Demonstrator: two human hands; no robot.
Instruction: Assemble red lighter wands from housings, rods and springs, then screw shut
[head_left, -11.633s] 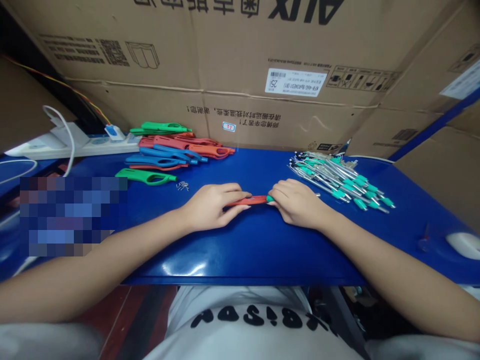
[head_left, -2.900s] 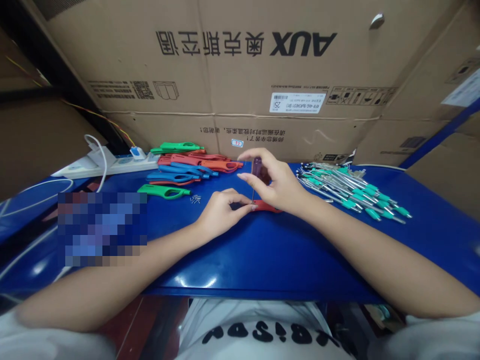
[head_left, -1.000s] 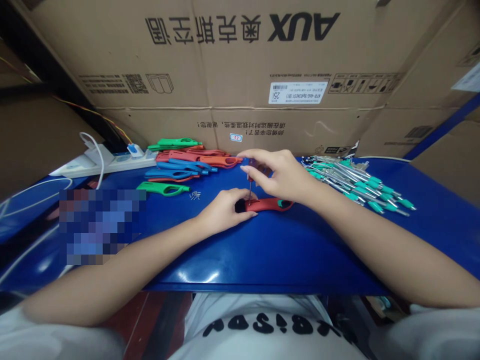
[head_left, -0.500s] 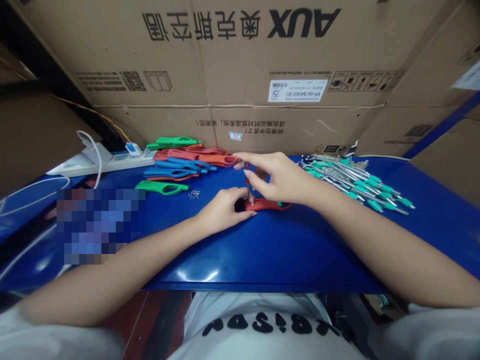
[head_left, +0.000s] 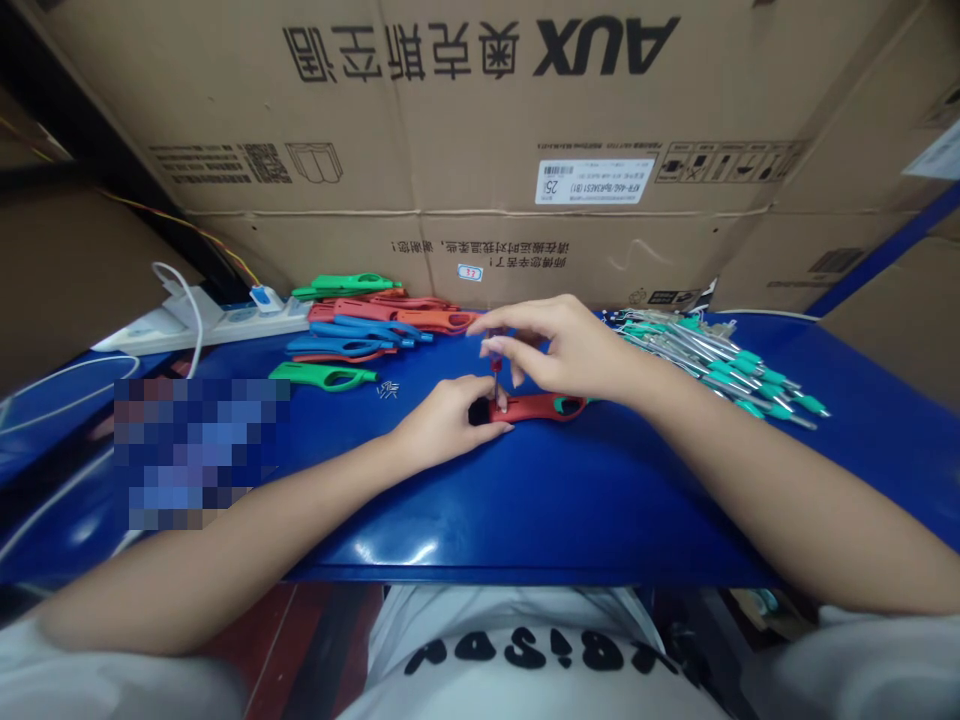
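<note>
A red plastic lighter handle (head_left: pixel 534 406) lies flat on the blue table, a bit of green showing in its loop. Its left end is gripped between the fingers and thumb of my left hand (head_left: pixel 450 420). Above it, my right hand (head_left: pixel 559 345) has its fingertips around the red handle of a small screwdriver (head_left: pixel 496 372). The screwdriver stands upright, its tip down at the lighter handle by my left fingertips. Whatever is under the tip is too small to make out. Several small screws (head_left: pixel 388 390) lie left of my hands.
Green, red and blue lighter handles (head_left: pixel 360 330) are piled at the back left, with one green handle (head_left: pixel 322 376) in front. Metal rods with green parts (head_left: pixel 720 365) are heaped at the right. A white power strip (head_left: pixel 277 320) and a cardboard box (head_left: pixel 465 120) stand behind.
My right hand has shifted slightly and its fingers have turned around the screwdriver handle. The left hand and the red lighter handle stay in place.
</note>
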